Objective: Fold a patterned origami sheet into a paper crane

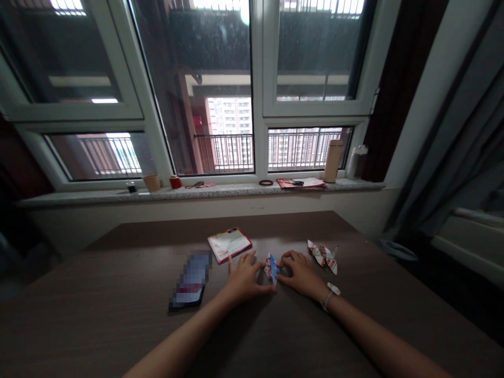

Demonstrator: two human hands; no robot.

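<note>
Between my two hands a small folded paper [271, 268], patterned in red and white with a blue side, stands on the brown table [129, 273]. My left hand [246, 275] grips its left side, with the thumb at the near corner and a finger at the left edge. On the opposite side, my right hand [301, 273] pinches the paper between thumb and fingers. Right of that hand lie folded paper pieces [325, 257] with red and white print. A light band with a pale ornament [333, 287] circles my right wrist.
A stack of printed paper sheets [229, 244] lies beyond my left hand. Left of it rests a phone [191, 281], its screen blurred. The windowsill [232, 190] holds a paper cup [151, 182], a tan flask [333, 161], scissors [298, 183] on papers, and a clear bottle [357, 161].
</note>
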